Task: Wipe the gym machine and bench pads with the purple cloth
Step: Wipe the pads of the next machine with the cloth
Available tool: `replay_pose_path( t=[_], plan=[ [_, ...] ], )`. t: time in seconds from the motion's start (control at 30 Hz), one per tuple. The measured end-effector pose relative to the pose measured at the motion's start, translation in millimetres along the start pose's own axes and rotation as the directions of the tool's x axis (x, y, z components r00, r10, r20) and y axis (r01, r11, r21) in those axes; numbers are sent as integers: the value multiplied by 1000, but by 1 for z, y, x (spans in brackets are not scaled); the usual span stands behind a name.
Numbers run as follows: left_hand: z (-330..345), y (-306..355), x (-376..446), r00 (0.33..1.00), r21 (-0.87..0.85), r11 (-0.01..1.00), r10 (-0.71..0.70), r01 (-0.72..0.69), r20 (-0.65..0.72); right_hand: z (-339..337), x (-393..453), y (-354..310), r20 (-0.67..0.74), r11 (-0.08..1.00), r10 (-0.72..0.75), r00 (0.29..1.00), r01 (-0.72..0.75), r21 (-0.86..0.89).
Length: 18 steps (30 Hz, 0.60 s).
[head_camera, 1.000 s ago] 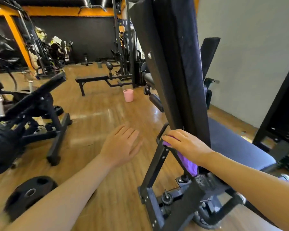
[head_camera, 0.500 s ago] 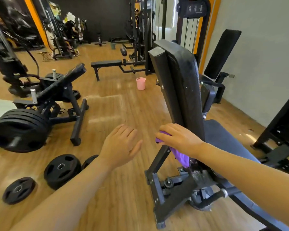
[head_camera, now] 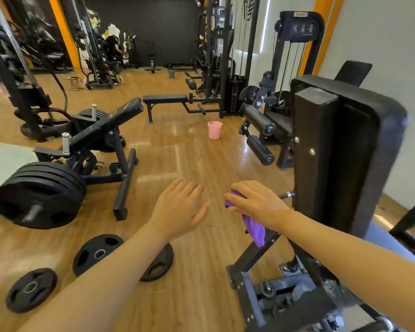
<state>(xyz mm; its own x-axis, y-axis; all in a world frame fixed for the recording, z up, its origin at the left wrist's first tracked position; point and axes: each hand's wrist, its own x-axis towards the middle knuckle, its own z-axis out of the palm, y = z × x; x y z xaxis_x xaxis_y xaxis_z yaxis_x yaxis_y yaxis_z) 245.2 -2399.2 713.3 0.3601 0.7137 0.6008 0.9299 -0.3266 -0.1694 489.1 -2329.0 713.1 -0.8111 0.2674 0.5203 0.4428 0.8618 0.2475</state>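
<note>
While the left hand [head_camera: 177, 207] hangs spread, the right hand [head_camera: 256, 203] grips the half-hidden purple cloth [head_camera: 254, 227].

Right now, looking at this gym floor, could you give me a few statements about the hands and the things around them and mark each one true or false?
1. The right hand holds the purple cloth. True.
2. The left hand grips a weight plate. False: its fingers are straight and it holds nothing.
3. A pink bucket stands on the wooden floor. True.
4. The cloth is spread flat over the back pad. False: it is bunched under the right hand and hangs down beside the pad's frame.
5. Weight plates lie on the floor below the left arm. True.
</note>
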Motion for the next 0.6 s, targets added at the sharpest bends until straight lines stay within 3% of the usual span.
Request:
replay_pose_path(
  t=[0.3,0.6],
  plan=[
    [57,-88,12,995,-38,995,90,-89,39,74,70,11,2,999,36,999,-36,-10],
    [169,-147,75,983,-109,978,182,-177,33,170,107,102,-25,997,70,997,-71,-30]
  ],
)
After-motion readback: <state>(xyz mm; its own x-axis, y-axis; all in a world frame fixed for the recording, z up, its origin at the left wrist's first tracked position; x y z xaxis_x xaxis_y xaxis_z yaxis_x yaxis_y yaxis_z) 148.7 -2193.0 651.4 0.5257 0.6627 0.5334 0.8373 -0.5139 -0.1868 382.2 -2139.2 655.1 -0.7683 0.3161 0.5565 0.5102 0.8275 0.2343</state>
